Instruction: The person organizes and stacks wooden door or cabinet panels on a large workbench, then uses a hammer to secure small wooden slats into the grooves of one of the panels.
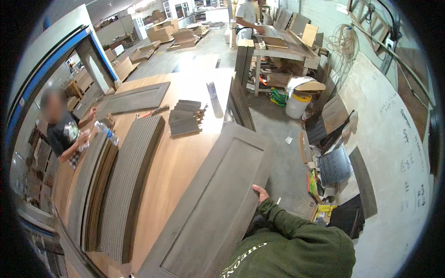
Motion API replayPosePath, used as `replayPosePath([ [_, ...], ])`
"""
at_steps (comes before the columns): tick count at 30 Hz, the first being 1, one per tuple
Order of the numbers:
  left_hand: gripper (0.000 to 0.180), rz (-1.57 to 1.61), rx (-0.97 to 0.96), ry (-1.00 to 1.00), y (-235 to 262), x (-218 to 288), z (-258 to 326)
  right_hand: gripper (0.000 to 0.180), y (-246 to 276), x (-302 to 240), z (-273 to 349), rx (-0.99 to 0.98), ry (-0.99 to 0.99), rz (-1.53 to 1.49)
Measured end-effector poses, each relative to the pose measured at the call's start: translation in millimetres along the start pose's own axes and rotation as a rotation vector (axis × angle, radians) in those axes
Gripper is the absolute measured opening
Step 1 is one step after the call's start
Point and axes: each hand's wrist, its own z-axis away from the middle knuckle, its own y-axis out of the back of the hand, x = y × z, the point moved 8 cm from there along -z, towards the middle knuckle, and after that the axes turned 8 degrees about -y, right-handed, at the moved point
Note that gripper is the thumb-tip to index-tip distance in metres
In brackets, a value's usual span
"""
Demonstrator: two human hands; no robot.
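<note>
I see my right hand (260, 192) grasping the right edge of a grey door panel (218, 204) lying near on the wooden counter (178, 157); concrete floor (278, 134) lies right. My left hand is out of sight.

A woodworking shop with a grey concrete floor (278, 134). A pale wall (394, 139) on the right bears handwritten marks, with dark panels (333, 118) leaning at its foot beside a white bucket (296, 105). A coil of cable (344, 41) hangs higher up. A cluttered workbench (282, 48) stands behind, stacks of boards (185, 37) lie farther back, and a blue-framed structure (69, 51) rises at left.
</note>
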Motion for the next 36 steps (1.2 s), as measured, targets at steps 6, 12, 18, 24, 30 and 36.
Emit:
replayPosePath([
  [6,0.056,0.782,-0.13,0.387,-82,74,32,0.037,124,-70,-68,0.203,0.168,-0.333],
  [12,0.051,0.813,-0.999,0.053,-241,258,40,0.056,134,-157,-36,0.36,0.023,-0.365],
  [18,0.051,1.4,-1.079,0.515,-326,391,30,0.056,233,-190,-58,0.488,0.057,-0.321],
  [24,0.051,1.325,-1.277,0.442,-366,500,12,0.052,254,-195,-98,0.507,-0.089,-0.453],
  [30,0.053,1.132,-1.229,0.171,-453,581,4,0.062,179,-244,-138,0.595,-0.3,-0.237],
  [36,0.059,1.079,-1.267,-0.024,-550,647,-56,0.061,115,-287,-221,0.479,-0.399,-0.178],
])
